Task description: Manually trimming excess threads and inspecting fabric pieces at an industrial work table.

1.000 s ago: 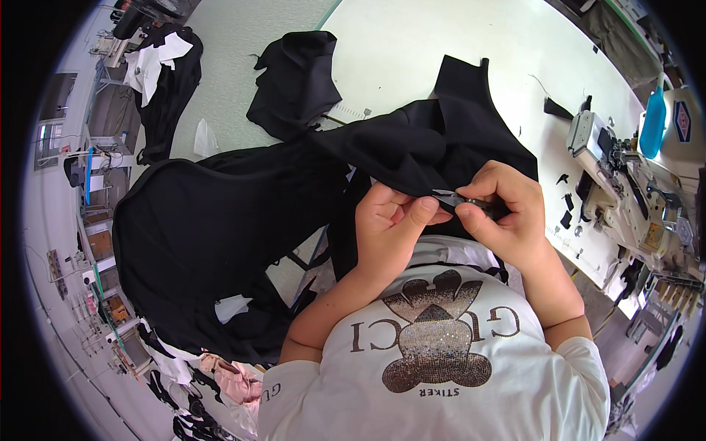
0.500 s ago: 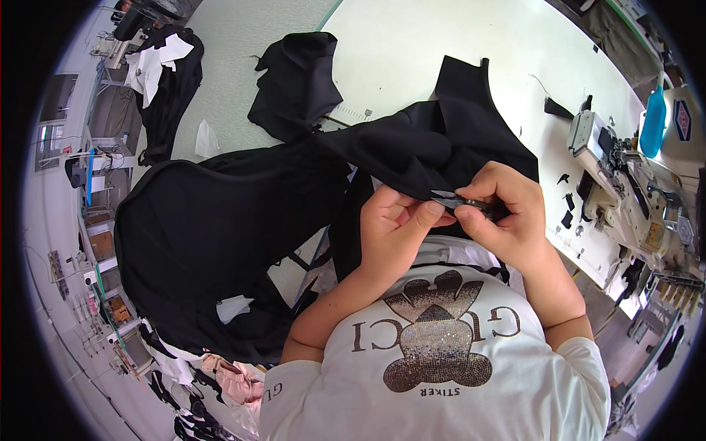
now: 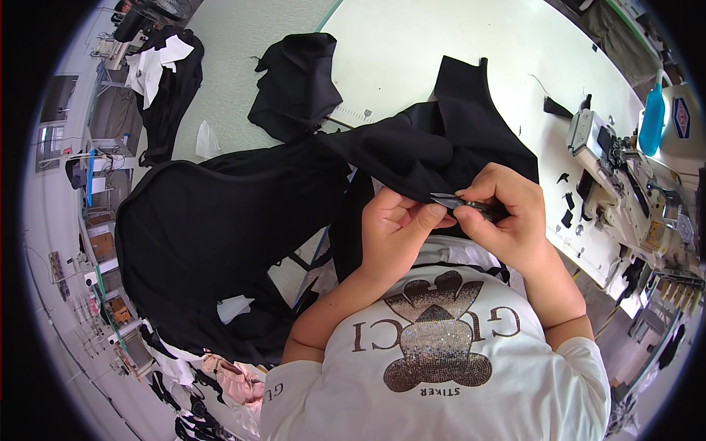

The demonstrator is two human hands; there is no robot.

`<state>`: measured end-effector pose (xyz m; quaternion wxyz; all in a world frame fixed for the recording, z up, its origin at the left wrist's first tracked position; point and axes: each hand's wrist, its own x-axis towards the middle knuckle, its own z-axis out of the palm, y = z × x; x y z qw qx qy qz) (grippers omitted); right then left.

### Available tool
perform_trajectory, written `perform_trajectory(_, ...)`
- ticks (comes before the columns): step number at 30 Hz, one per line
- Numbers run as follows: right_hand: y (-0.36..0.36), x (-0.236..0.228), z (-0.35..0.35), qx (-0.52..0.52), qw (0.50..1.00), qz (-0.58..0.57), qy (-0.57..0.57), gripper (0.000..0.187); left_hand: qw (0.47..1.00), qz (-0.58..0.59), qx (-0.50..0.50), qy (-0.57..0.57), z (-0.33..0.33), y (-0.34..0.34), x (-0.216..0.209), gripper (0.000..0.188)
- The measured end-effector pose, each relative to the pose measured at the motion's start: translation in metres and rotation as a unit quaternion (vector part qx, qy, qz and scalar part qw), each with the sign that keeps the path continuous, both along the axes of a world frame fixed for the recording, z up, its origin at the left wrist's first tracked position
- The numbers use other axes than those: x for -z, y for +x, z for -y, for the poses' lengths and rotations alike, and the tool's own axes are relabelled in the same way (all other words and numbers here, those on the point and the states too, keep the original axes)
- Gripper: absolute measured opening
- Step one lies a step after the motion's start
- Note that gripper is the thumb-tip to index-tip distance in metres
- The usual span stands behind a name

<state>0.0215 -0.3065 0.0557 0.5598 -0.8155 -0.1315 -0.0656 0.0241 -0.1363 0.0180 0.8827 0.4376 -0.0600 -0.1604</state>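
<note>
Pinched in the right hand (image 3: 510, 213), small scissors (image 3: 472, 203) point at black cloth (image 3: 401, 147), its near edge held by the left hand's (image 3: 393, 228) fingers beside the white table (image 3: 412, 44); blades look wider apart than a second ago, suggesting snipping underway.

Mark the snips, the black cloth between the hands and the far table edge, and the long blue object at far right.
Snips (image 3: 478, 204): head view, dark handle behind the blades.
Black cloth (image 3: 404, 147): head view, folded middle.
Blue object (image 3: 652, 123): head view, middle of its body.
</note>
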Motion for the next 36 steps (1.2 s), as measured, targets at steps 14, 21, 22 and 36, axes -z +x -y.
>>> perform_trajectory(14,-0.0020,-0.0009,0.0022,0.009,1.000,0.002,-0.003,0.016,1.000,-0.012,0.005,-0.008,-0.0005,-0.0001,-0.0004,0.018)
perform_trajectory(21,0.0001,-0.0031,-0.0007,0.008,1.000,0.014,-0.004,0.017,1.000,0.022,-0.003,0.015,0.0007,-0.0017,0.0021,0.020)
perform_trajectory(22,0.0004,-0.0032,-0.0012,0.008,1.000,0.014,-0.003,0.017,0.999,0.027,-0.006,0.019,0.0014,-0.0014,0.0002,0.020)
perform_trajectory(36,-0.0015,-0.0036,-0.0017,0.012,1.000,0.008,-0.001,0.018,0.999,0.051,0.002,0.012,0.0008,-0.0031,0.0038,0.021)
